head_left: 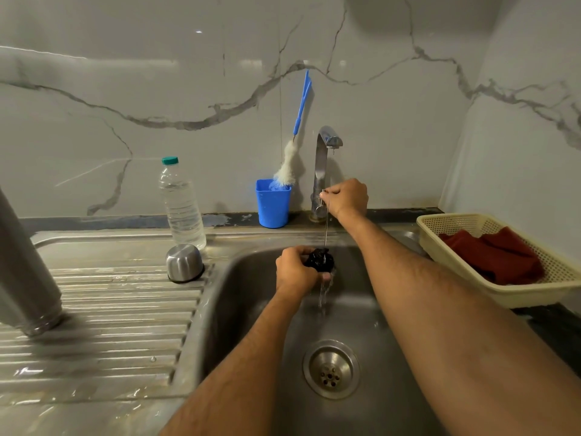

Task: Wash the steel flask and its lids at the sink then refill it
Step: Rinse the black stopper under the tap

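Note:
My left hand [295,272] grips a small black inner lid [320,261] over the sink basin [361,309], right under a thin stream of water from the steel tap [323,165]. Water runs off the lid into the basin. My right hand [347,196] is curled round the tap's lever at the tap base. The steel flask [25,272] stands upside down on the ribbed draining board [110,325] at the far left. Its steel cup lid [184,262] sits upside down on the board near the sink's left rim.
A clear plastic water bottle [181,206] with a green cap stands behind the cup lid. A blue cup [273,204] holds a white bottle brush [290,162] beside the tap. A cream basket [496,259] with a red cloth sits at the right. The drain [330,369] is below.

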